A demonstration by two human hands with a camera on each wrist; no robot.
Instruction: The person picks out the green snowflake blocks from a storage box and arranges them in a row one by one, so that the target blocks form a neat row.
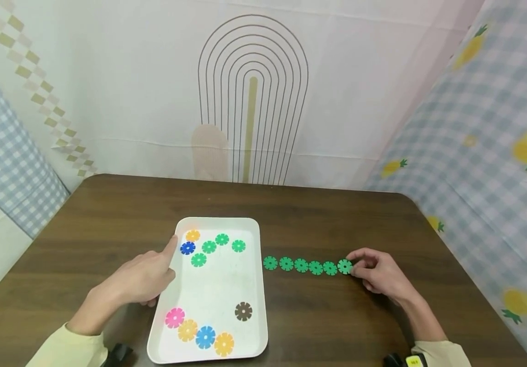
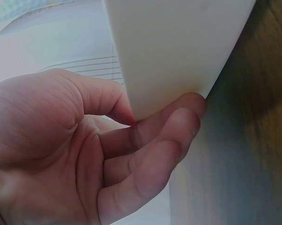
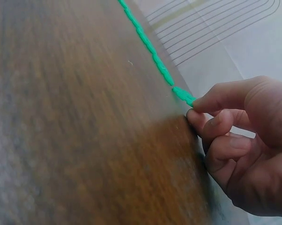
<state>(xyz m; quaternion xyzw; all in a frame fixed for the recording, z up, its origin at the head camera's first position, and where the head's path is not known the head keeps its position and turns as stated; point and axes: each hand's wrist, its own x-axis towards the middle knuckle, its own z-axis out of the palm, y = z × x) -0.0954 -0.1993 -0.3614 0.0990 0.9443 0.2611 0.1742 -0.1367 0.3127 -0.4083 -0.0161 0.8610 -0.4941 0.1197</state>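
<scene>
My right hand point(image 1: 380, 272) pinches a green notched plastic disc point(image 1: 344, 266) between thumb and index finger. In the right wrist view this disc point(image 3: 182, 95) tilts slightly at the near end of a thin green row point(image 3: 150, 47). That row of several green discs point(image 1: 301, 265) runs leftward across the table to the tray. My left hand point(image 1: 141, 278) grips the left side of the white tray point(image 1: 217, 290). The left wrist view has the thumb over the edge of the tray point(image 2: 169, 56) and curled fingers against its outer side.
Inside the tray lie several green discs point(image 1: 209, 246), a dark blue disc point(image 1: 187, 248) and an orange one point(image 1: 193, 235). Nearer are a pink disc point(image 1: 174, 317), a light blue disc point(image 1: 205, 337), two yellow-orange discs and a brown disc point(image 1: 243, 311). A patterned cloth point(image 1: 153, 92) hangs behind the wooden table point(image 1: 327, 219).
</scene>
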